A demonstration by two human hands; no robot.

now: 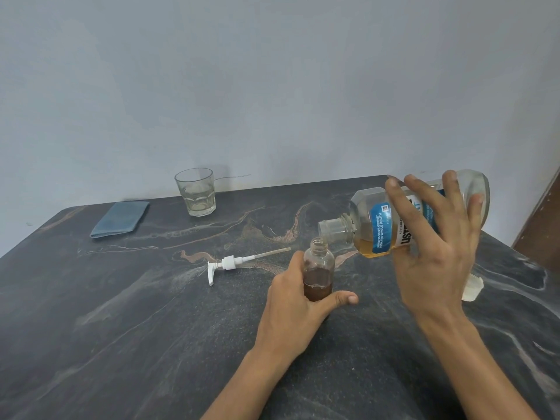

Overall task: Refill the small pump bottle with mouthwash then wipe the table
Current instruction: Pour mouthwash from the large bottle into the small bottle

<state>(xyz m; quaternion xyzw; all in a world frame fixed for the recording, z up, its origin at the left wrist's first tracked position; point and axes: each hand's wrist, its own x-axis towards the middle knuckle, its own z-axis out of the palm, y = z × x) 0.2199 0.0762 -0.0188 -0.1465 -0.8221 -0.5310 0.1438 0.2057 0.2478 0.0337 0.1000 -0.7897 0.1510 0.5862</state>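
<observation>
Above the small bottle [318,269], the right hand [436,256] tips the mouthwash bottle [378,228].

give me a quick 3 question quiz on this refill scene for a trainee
1. True or false: the pump head is screwed onto the small bottle.
2. Which hand tilts the mouthwash bottle? A) left hand B) right hand
3. What folded item lies left of the glass?

Key:
1. False; it lies on the table, and the small bottle is open.
2. B; the right hand tilts it while the left hand steadies the small bottle.
3. The blue cloth.
</observation>
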